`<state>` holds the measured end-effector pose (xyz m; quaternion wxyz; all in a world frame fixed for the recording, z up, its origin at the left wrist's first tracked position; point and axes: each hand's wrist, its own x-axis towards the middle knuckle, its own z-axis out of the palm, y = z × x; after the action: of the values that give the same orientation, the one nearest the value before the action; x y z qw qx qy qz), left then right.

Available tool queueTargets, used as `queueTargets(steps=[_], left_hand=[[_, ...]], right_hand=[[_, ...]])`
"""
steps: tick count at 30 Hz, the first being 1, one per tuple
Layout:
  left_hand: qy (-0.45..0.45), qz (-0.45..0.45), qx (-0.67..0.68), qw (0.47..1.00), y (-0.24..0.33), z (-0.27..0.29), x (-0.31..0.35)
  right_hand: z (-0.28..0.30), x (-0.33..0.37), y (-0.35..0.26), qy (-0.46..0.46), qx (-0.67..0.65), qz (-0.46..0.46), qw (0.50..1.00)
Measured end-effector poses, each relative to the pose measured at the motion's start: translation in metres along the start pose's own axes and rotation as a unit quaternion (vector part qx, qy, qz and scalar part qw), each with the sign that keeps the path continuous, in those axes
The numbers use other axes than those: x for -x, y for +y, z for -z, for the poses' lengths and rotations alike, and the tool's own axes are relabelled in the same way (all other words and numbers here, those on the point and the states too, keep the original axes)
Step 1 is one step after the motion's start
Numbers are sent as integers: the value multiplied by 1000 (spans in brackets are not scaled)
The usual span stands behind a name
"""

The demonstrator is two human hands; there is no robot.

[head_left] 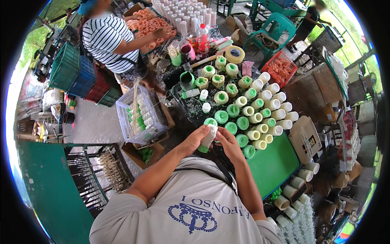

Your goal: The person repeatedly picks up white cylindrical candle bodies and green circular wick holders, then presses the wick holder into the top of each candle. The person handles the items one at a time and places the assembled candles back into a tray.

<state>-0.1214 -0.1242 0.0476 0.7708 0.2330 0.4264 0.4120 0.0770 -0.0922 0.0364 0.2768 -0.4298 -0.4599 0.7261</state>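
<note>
Close in front of my chest, my left hand (195,139) is wrapped round a small white-and-green moulded piece (209,136), which looks like wax. It is held upright with its green end down. The fingers of my right hand (228,142) pinch the piece's right side near its top; their tips are partly hidden. Just beyond my hands stand round moulds filled with green (221,117). Farther right are several pale cylindrical moulds (260,144), some with green inside. A small white piece (206,107) stands on the dark table beside them.
A lilac basket (123,118) with white and green pieces stands at left. A green tray (272,166) lies at right. Farther back are a tape roll (235,54), a red-capped bottle (203,38) and a red crate (278,67). Another person (106,40) works at far left.
</note>
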Motion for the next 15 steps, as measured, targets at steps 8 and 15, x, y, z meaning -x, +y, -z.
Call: queueTargets(steps=[8,15], left_hand=[[18,-43,-50,998,22,70,-27],[164,-178,-176,954,22,161,-82]], right_hand=[[17,20,7,155,-21,-16,988],[1,13,14,222,-18,-6,975]])
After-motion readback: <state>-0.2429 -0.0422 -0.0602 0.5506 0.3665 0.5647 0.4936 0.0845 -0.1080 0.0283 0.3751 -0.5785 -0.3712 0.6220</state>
